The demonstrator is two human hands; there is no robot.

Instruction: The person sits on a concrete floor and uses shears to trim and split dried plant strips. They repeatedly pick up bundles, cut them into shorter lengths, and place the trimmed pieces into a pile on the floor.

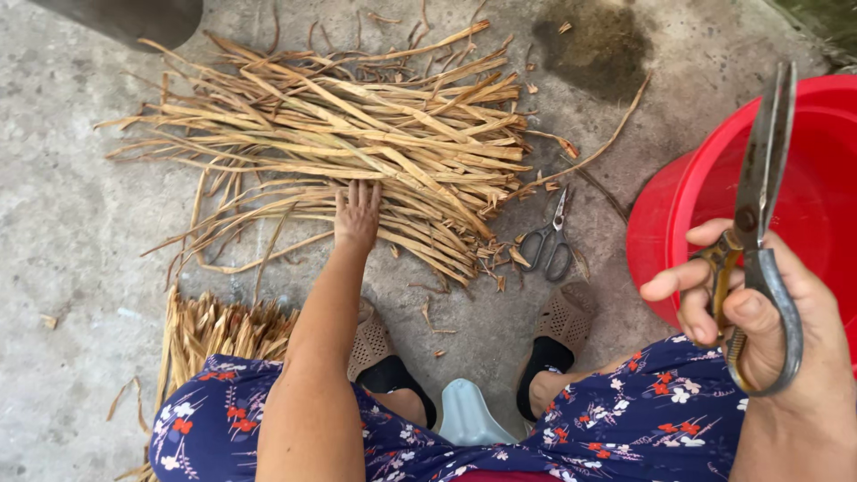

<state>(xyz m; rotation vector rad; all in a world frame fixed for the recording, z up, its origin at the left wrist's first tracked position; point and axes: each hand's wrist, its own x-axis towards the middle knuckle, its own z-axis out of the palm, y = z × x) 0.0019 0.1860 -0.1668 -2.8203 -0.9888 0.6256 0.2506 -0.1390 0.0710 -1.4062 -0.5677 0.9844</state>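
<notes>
Head view: your left hand (357,217) lies flat on the uncut pile of dried strips (357,134) on the floor; your right hand (759,312) grips shears (759,223); a small bundle (223,330) lies beside your knee

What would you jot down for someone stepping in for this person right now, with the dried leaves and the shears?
Left hand: reaching out, fingers pressed on the pile of dried leaf strips on the concrete floor.
Right hand: holding large metal shears upright, blades shut, beside the red basin.
Also there: small scissors lying on the floor right of the pile; a second bundle of strips by the left knee.
Done: cannot tell how much has been cut; the basin's inside is mostly out of view.
Left: the big pile lies loose and looks unsorted.
</notes>
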